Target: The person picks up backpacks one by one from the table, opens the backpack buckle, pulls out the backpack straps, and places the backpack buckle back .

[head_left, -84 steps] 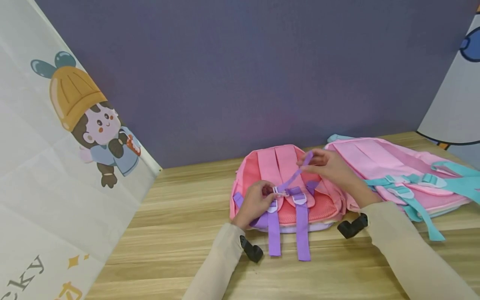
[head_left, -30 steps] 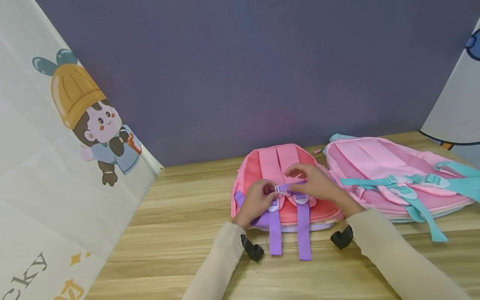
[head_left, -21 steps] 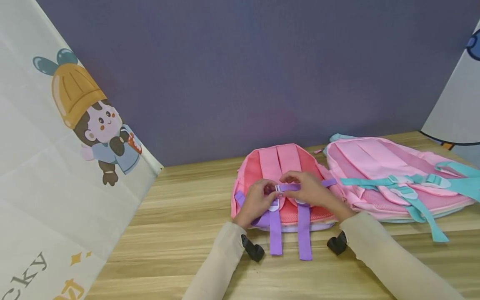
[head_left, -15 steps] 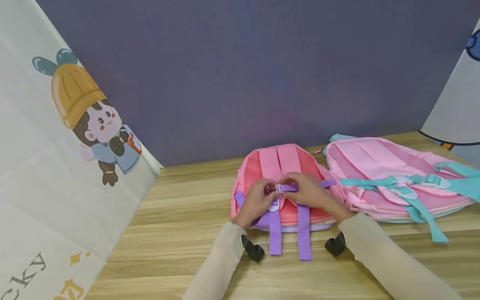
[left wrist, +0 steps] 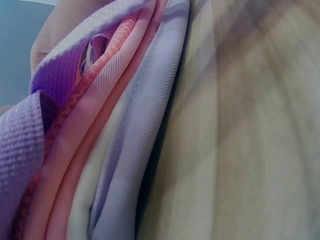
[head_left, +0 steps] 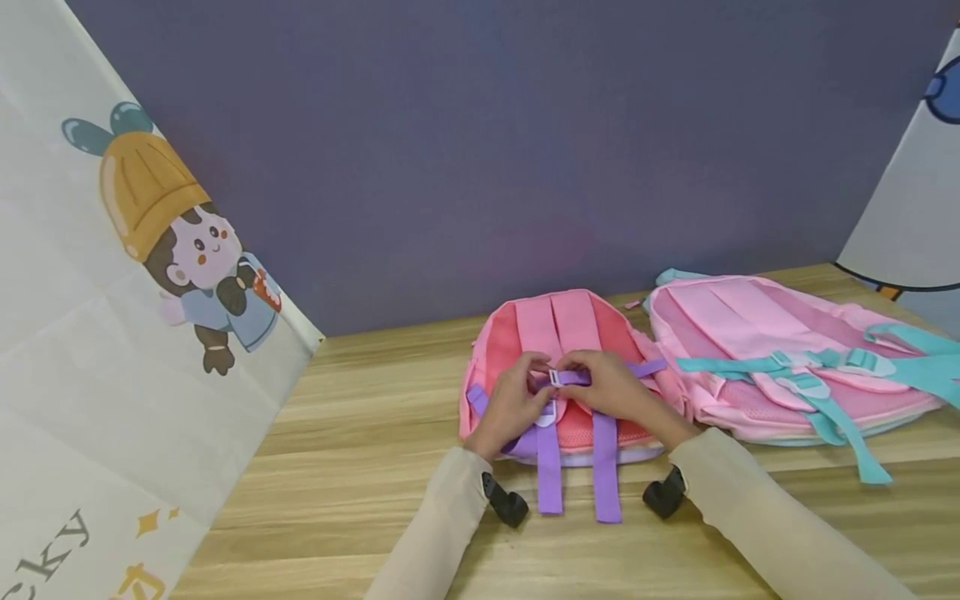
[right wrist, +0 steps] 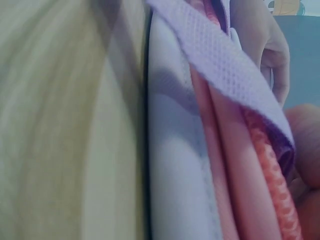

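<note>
A dark purple-grey panel [head_left: 480, 158] rose behind the wood-grain tabletop [head_left: 352, 467], and a white sheet with a printed cartoon child [head_left: 198, 250] slanted along the left. The coral-pink backpack [head_left: 536, 329] lay on the tabletop, its shoulder-strap side up. Across those straps, the white slide buckle [head_left: 556, 377] sat directly between the two sets of fingertips, neither hand clearly the nearer. The left hand [head_left: 513, 406] appeared to pinch the buckle's left side between thumb and fingers; the right hand [head_left: 611, 390] had thumb and fingers closed on the purple chest strap [head_left: 575, 377], just right of the buckle. That strap ran roughly left to right, in line with both hands, and a purple end [head_left: 647, 367], likely its own, showed past the right knuckles. The right hand hid the middle of the strap. Two purple webbing tails [head_left: 549, 471] hung toward the person, below the fingers and out of their way. Just right lay a light-pink backpack [head_left: 738, 321] with teal straps [head_left: 847, 429], apart from both hands.
</note>
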Demonstrator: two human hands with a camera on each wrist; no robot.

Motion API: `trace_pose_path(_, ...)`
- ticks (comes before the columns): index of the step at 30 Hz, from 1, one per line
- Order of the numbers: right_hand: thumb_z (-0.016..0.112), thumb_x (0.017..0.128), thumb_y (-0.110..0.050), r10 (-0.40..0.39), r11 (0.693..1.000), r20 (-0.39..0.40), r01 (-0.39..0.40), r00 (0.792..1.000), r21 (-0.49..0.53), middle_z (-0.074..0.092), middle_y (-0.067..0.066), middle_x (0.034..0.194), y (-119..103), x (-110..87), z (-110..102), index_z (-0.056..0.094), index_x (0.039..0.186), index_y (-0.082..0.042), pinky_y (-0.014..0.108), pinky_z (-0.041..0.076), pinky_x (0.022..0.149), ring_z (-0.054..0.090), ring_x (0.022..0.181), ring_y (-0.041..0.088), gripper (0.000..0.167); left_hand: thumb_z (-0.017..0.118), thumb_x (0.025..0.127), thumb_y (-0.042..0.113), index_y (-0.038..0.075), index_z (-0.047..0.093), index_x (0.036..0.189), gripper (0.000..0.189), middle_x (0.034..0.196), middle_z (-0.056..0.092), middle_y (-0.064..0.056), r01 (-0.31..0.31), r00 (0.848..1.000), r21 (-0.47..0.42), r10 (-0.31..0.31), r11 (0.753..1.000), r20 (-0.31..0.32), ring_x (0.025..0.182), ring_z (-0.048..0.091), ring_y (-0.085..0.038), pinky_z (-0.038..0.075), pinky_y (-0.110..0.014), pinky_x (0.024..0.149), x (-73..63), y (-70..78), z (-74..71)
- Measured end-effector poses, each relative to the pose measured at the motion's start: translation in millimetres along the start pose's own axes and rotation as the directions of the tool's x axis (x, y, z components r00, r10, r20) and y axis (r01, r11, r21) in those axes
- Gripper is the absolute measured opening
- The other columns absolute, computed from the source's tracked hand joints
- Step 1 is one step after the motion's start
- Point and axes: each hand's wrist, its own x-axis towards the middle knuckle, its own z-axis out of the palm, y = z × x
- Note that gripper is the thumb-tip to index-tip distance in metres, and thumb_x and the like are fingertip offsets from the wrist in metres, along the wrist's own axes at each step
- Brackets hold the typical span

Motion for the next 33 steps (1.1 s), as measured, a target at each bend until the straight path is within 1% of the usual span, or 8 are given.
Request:
trace_pose_path(5,0.077,0.078,-0.011,0.019,1.000,0.012,-0.019,1.000,0.006,0.071,0.006,0.095,-1.4,0.2,-0.3,0.070,0.097,-0.008,0.043,0.053,0.084,0.065,0.092,0.024,0.020,0.066,0.086,0.003,0.005,0.052,0.121,0.039,0.105,0.068,-0.010,0.014,1.000,-0.030,-0.014,0.999,0.012,0.077,0.060,-0.011,0.049,-0.018,0.066,-0.3,0.0,0.0)
trace_pose_path(8,0.077,0.078,-0.013,0.014,1.000,0.015,-0.014,1.000,0.002,0.071,0.005,0.095,-2.5,0.2,-0.6,0.070,0.097,-0.008,0.043,0.053,0.084,0.065,0.092,0.023,0.020,0.066,0.086,0.003,0.005,0.051,0.122,0.039,0.105,0.068,-0.010,0.020,1.000,-0.035,-0.019,0.999,0.017,0.080,0.062,-0.013,0.050,-0.018,0.067,-0.7,-0.2,0.0)
trace_pose_path(16,0.077,0.079,-0.012,0.017,1.000,0.013,-0.017,1.000,-0.001,0.071,0.006,0.096,-3.1,0.5,-0.5,0.070,0.097,-0.008,0.044,0.052,0.085,0.065,0.093,0.023,0.020,0.066,0.086,0.003,0.004,0.050,0.124,0.042,0.105,0.068,-0.009,0.022,1.000,-0.014,-0.022,1.000,0.021,0.078,0.061,-0.012,0.048,-0.018,0.066,0.5,-0.2,0.2)
trace_pose_path(24,0.076,0.078,-0.009,0.001,1.000,-0.009,-0.001,1.000,-0.003,0.071,0.008,0.095,-2.5,0.2,0.2,0.070,0.099,-0.005,0.044,0.052,0.082,0.065,0.090,0.024,0.022,0.068,0.085,0.005,0.008,0.052,0.119,0.038,0.103,0.067,-0.008,0.036,0.999,0.004,-0.036,0.999,0.014,0.074,0.057,-0.009,0.047,-0.018,0.064,0.9,-0.2,0.5)
trace_pose_path(27,0.076,0.078,-0.008,-0.001,1.000,-0.006,0.001,1.000,0.005,0.071,0.008,0.095,-1.4,0.8,-0.2,0.070,0.099,-0.005,0.045,0.052,0.083,0.065,0.091,0.025,0.021,0.067,0.086,0.005,0.007,0.053,0.118,0.036,0.102,0.067,-0.007,0.034,0.999,0.014,-0.034,0.999,0.010,0.074,0.057,-0.010,0.046,-0.018,0.064,0.9,-0.7,1.3)
trace_pose_path(33,0.075,0.079,-0.006,0.004,1.000,0.003,-0.004,1.000,0.017,0.071,0.005,0.093,1.6,1.1,-3.2,0.070,0.098,-0.007,0.045,0.051,0.086,0.065,0.092,0.024,0.019,0.066,0.086,0.004,0.004,0.053,0.117,0.033,0.100,0.068,-0.007,0.025,1.000,0.002,-0.025,1.000,0.006,0.074,0.058,-0.010,0.046,-0.018,0.063,1.1,-1.5,2.4)
